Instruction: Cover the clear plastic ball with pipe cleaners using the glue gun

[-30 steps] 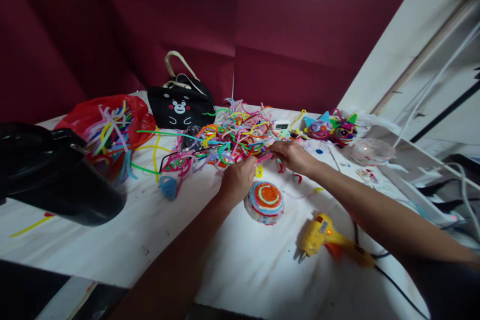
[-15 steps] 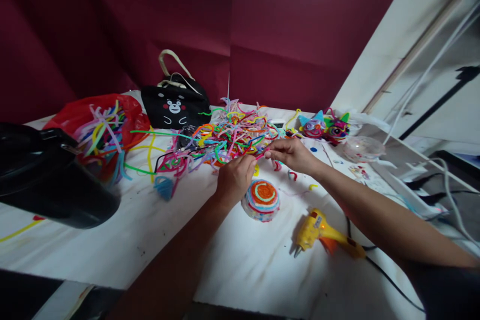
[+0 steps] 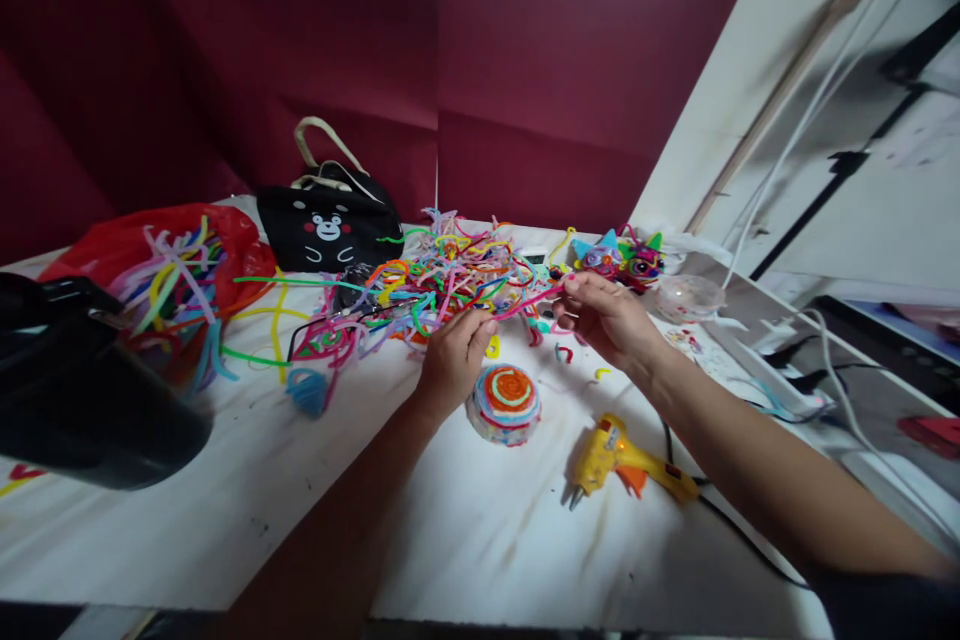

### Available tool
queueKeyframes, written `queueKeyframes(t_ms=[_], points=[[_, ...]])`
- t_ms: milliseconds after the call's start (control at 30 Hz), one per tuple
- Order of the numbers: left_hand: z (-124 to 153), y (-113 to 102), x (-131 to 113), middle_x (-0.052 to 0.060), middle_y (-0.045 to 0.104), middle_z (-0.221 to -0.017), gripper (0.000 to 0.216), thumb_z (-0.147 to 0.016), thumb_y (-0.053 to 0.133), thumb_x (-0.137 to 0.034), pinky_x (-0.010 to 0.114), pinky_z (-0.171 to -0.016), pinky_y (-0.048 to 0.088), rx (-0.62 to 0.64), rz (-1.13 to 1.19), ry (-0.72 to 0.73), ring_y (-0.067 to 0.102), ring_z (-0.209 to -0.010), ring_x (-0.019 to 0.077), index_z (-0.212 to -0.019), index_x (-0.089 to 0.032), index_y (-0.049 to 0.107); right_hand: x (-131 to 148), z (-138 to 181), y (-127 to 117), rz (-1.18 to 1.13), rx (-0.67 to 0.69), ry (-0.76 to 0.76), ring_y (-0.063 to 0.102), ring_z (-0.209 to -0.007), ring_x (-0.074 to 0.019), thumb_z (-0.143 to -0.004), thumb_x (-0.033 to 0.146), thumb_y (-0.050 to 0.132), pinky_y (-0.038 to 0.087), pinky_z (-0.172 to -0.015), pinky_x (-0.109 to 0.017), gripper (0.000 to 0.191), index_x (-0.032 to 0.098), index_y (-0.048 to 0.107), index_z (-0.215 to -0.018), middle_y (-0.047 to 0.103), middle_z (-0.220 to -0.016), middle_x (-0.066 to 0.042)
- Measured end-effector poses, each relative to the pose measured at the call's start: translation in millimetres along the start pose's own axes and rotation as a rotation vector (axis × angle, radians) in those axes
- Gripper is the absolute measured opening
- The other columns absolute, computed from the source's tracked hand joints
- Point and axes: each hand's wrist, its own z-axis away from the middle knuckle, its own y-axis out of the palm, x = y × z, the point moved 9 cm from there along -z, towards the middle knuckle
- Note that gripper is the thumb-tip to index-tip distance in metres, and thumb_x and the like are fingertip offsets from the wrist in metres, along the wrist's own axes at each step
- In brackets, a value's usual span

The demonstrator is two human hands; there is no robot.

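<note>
Hands (image 3: 454, 352) pinched closed, pink pipe cleaner (image 3: 529, 302) stretched between

A thin, fuzzy strip (image 3: 529, 302) in bright pink crosses above a white worktop (image 3: 442, 530), where a round dome (image 3: 503, 406) displays an orange-and-mint spiral (image 3: 510, 386) ringed with red and blue. Toward the back edge, a black fabric bag (image 3: 364, 235) bears a white bear face (image 3: 328, 227) with red cheeks.

Black bear-faced bag (image 3: 330, 232) before maroon backdrop (image 3: 360, 50); black container (image 3: 97, 405) left.
</note>
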Motion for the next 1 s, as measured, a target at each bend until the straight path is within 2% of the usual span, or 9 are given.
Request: queueKeyframes(t_ms=[133,367,533,633,767,867,1000], points=[[0.2,0.4,-6.4,-0.002,0.069,-0.064,0.026,-0.1,0.042,-0.026,0.019,-0.058,0.046,0.02,0.052,0.033,0.062,-0.056,0.0107,-0.089,-0.017,0.064,1.3,11.0,4.2,-0.156,-0.034,0.021,0.068,-0.058,-0.0115,-0.075,0.031,0.079,0.053,-0.049,-0.019,0.023,0.022,0.057,-0.073,0.071,-0.067,0.003],[6.5,8.0,-20.8,0.006,0.077,-0.079,0.021,-0.095,0.052,-0.024,0.025,-0.067,0.05,0.051,0.012,0.168,0.071,-0.072,0.0177,-0.089,-0.019,0.071,9.2,28.7,-0.2,-0.33,-0.158,-0.024,0.072,-0.063,-0.0092,-0.078,0.014,0.068,0.061,-0.062,-0.016,0.01,0.019,0.062,-0.073,0.078,-0.075,-0.002],[8.2,5.1,-26.7,0.007,0.079,-0.088,0.023,-0.098,0.049,-0.024,0.024,-0.069,0.053,-0.006,0.048,0.19,0.073,-0.075,0.0169,-0.1,-0.017,0.071,5.9,36.8,-5.0,-0.381,-0.224,-0.023,0.074,-0.065,-0.0101,-0.079,0.012,0.066,0.062,-0.064,-0.016,0.007,0.017,0.064,-0.075,0.079,-0.079,-0.005],[9.4,4.5,-30.5,0.006,0.08,-0.091,0.023,-0.097,0.05,-0.022,0.023,-0.071,0.054,-0.017,0.067,0.203,0.074,-0.076,0.0166,-0.104,-0.017,0.071,5.4,40.0,-5.6,-0.387,-0.244,-0.036,0.074,-0.065,-0.01,-0.079,0.013,0.067,0.063,-0.067,-0.017,0.007,0.018,0.064,-0.074,0.079,-0.077,-0.004],[10.5,4.8,-35.2,0.006,0.08,-0.089,0.022,-0.094,0.052,-0.021,0.025,-0.072,0.054,0.004,0.085,0.202,0.074,-0.079,0.0184,-0.098,-0.019,0.073,11.5,44.4,-2.9,-0.352,-0.243,-0.084,0.073,-0.068,-0.009,-0.078,0.018,0.072,0.063,-0.071,-0.017,0.01,0.019,0.063,-0.073,0.078,-0.077,0.0],[8.5,1.7,-33.6,0.004,0.077,-0.081,0.021,-0.094,0.051,-0.022,0.022,-0.066,0.051,0.002,0.135,0.148,0.07,-0.069,0.0153,-0.096,-0.018,0.072,16.0,49.4,3.4,-0.282,-0.217,-0.105,0.071,-0.063,-0.0082,-0.075,0.023,0.079,0.062,-0.064,-0.017,0.016,0.019,0.064,-0.074,0.077,-0.076,0.001],[6.3,0.3,-31.9,-0.002,0.065,-0.061,0.024,-0.095,0.053,-0.029,0.019,-0.053,0.042,0.016,0.205,0.082,0.057,-0.053,0.0101,-0.09,-0.015,0.071,16.6,59.3,16.0,-0.165,-0.171,-0.124,0.07,-0.062,-0.0101,-0.066,0.027,0.089,0.06,-0.059,-0.018,0.026,0.019,0.068,-0.082,0.073,-0.068,0.003]])
